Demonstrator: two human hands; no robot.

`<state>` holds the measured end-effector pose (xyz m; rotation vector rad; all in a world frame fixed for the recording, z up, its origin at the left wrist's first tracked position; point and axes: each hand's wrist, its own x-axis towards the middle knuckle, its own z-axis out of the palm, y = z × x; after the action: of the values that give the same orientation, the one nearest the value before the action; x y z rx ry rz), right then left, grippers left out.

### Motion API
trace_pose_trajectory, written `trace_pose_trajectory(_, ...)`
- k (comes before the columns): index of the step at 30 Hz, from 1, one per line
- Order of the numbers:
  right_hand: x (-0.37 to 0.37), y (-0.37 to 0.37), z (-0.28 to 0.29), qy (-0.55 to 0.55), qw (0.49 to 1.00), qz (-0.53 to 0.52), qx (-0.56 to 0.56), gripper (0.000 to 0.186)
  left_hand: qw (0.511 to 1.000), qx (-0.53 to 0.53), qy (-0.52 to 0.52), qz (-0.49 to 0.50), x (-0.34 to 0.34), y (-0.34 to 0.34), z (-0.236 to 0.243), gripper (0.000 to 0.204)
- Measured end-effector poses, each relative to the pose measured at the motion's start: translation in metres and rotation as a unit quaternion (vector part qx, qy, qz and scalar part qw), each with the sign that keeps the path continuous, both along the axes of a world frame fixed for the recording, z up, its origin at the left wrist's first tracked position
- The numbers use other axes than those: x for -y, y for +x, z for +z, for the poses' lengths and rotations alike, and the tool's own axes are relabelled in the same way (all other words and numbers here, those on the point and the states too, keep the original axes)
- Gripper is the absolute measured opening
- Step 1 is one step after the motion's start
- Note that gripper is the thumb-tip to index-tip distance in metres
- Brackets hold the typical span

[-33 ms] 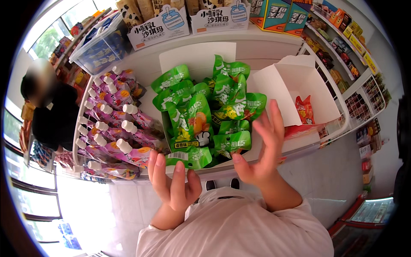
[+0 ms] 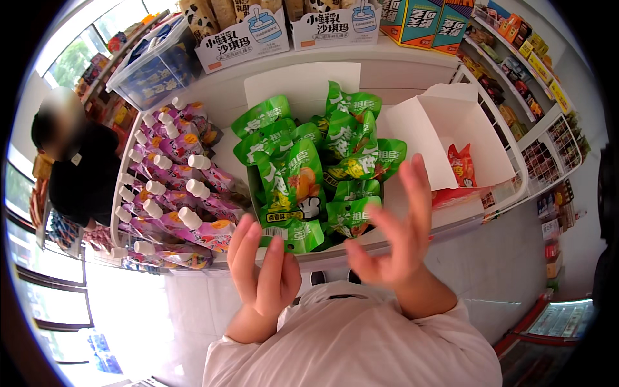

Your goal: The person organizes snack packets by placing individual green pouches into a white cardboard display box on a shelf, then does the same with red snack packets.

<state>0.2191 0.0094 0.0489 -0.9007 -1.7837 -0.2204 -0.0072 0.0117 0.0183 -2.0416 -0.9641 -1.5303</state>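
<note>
Green snack pouches (image 2: pixel 296 180) are heaped in an open box in the middle of the shelf, with the box's white lid flap (image 2: pixel 303 80) standing up behind them. My left hand (image 2: pixel 264 277) is at the front edge, near the lowest pouch. Its fingers are bent upward and apart, and nothing shows in them. My right hand (image 2: pixel 400 238) is held over the front right corner of the heap, somewhat blurred. Its fingers are spread and it holds nothing. From this view I cannot tell whether either hand touches a pouch.
Purple spouted pouches (image 2: pixel 174 187) with white caps fill the left side. On the right, a white carton (image 2: pixel 445 122) holds a red packet (image 2: pixel 461 166). A plastic tub (image 2: pixel 155 68) and display boxes (image 2: pixel 335 27) line the back. A person in black (image 2: pixel 84 168) stands at left.
My right hand's fingers have bent forward and inward slightly. My left hand has risen a little. The pouches lie as before, and the whole view has shifted marginally.
</note>
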Motion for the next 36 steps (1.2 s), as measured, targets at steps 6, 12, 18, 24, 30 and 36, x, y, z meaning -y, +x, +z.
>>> trace_pose_trajectory(6, -0.008, -0.037, 0.045, -0.070, 0.987, 0.054, 0.135, 0.029, 0.999, 0.021, -0.021, -0.036, -0.006, -0.001, 0.019, 0.031)
trace_pose_trajectory(12, -0.028, -0.042, 0.047, -0.106, 0.986, 0.051, 0.117, 0.017, 0.998, 0.043, 0.009, -0.048, 0.005, -0.004, 0.023, 0.022)
trace_pose_trajectory(18, -0.028, -0.050, 0.040, -0.089, 0.987, 0.013, 0.134, 0.019, 0.995, 0.028, -0.053, -0.075, 0.009, -0.003, -0.013, 0.022)
trace_pose_trajectory(24, -0.019, -0.046, 0.044, -0.080, 0.990, -0.011, 0.114, 0.024, 0.998, -0.015, -0.052, -0.044, 0.009, 0.000, -0.015, 0.021)
trace_pose_trajectory(30, -0.004, -0.029, 0.037, -0.036, 0.997, 0.026, 0.056, 0.025, 0.998, -0.019, 0.029, 0.054, 0.002, 0.022, -0.027, 0.038)
trace_pose_trajectory(36, 0.027, 0.070, 0.032, 0.032, 0.989, 0.146, 0.013, 0.021, 0.969, 0.081, 0.174, 0.157, -0.011, 0.084, -0.044, 0.023)
